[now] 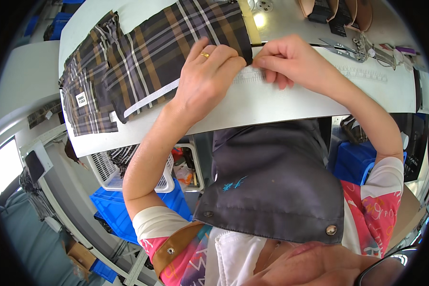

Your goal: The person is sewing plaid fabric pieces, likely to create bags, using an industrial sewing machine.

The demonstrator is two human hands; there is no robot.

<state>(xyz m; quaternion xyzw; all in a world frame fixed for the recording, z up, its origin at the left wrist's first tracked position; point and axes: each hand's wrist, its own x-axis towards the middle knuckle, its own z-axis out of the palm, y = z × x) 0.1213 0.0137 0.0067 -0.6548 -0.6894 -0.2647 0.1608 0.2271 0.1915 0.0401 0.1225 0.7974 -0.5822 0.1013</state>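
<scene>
Dark plaid fabric [152, 52], with brown and white stripes, lies spread over the white sewing table [291, 102]. A pale strip [152, 97] runs along its near edge. My left hand [207, 76] rests over that edge, a ring on one finger, its fingertips bent down and closed on the cloth by the near right corner. Right beside it, my right hand [291, 62] has thumb and forefinger pinched at the same corner, the other fingers curled below. What exactly lies between these fingertips is partly hidden. Ruler markings [250, 75] show on the table beneath my hands.
Scissors [341, 49] and a bunch of small metal tools [364, 47] lie at the far right, near a brown organizer [336, 12]. A yellowish strip [249, 21] borders the cloth. Below the table are a white basket [105, 174] and blue bins [114, 209], [352, 159].
</scene>
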